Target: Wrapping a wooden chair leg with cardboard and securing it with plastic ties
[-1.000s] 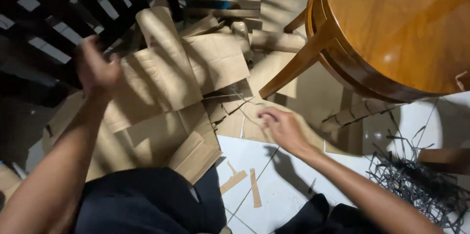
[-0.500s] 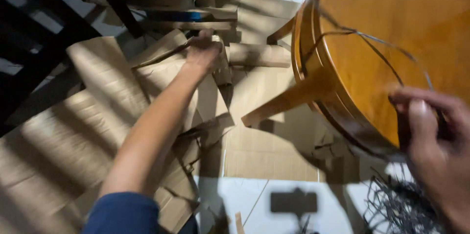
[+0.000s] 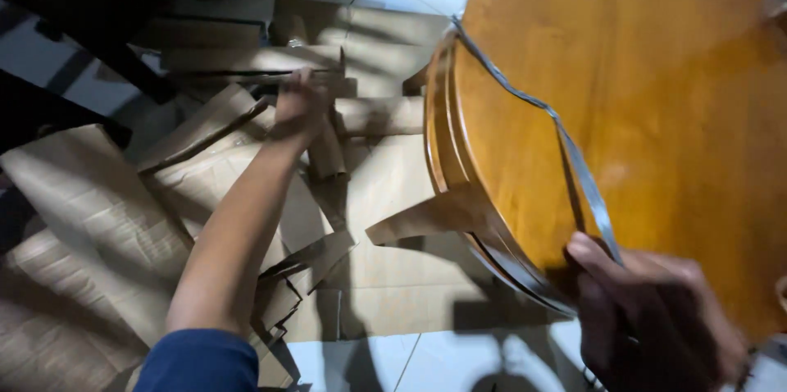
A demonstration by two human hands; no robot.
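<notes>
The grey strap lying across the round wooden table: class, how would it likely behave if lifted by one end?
The grey strap looks thin and flat, so probably light. It kinks and bows over the table, suggesting springy rather than limp. Held in the right hand, its free length would likely sag and whip.

- The left arm stretches far forward, bare from a blue sleeve at the upper arm, elbow almost straight.
- The left hand [image 3: 299, 109] lies at the end of that reach, palm down, fingers pointing away and slightly spread.
- The right hand [image 3: 656, 318] is low and near the camera, in shadow, back upward, fingers curled closed in a pinch, knuckles toward the viewer.
</notes>
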